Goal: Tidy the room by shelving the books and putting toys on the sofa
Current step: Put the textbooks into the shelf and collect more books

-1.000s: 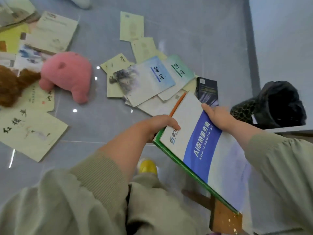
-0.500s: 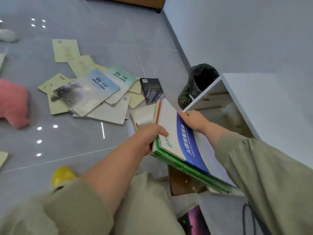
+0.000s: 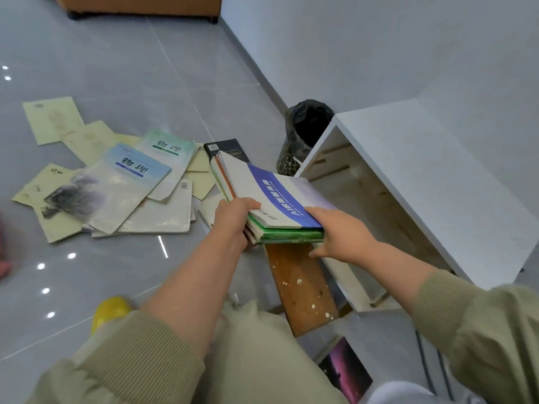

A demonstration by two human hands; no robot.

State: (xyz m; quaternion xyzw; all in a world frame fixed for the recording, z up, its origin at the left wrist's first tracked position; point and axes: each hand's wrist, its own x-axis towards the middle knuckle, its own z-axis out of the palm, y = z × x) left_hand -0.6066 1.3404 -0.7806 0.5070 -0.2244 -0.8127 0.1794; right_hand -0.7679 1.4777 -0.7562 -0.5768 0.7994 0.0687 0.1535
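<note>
I hold a stack of books (image 3: 262, 196), white and blue on top with green covers beneath, just in front of the open white shelf unit (image 3: 414, 170). My left hand (image 3: 233, 221) grips the stack's near left corner. My right hand (image 3: 338, 231) holds its near right edge, thumb on top. Several more books (image 3: 125, 185) lie scattered on the grey floor to the left, with a dark book (image 3: 226, 148) behind the stack. A pink toy (image 3: 4, 258) shows only at the left edge.
A black-lined bin (image 3: 303, 132) stands between the shelf unit and the wall. A brown wooden board (image 3: 300, 287) leans below the stack. A brown sofa base (image 3: 140, 5) sits at the top. A purple book (image 3: 347, 371) lies near my knees, a yellow shoe (image 3: 109, 312) at lower left.
I have turned right toward the shelf unit, carrying the stack with both hands. The stack now lies flatter and closer to the shelf opening. The pink toy has slid out of view.
</note>
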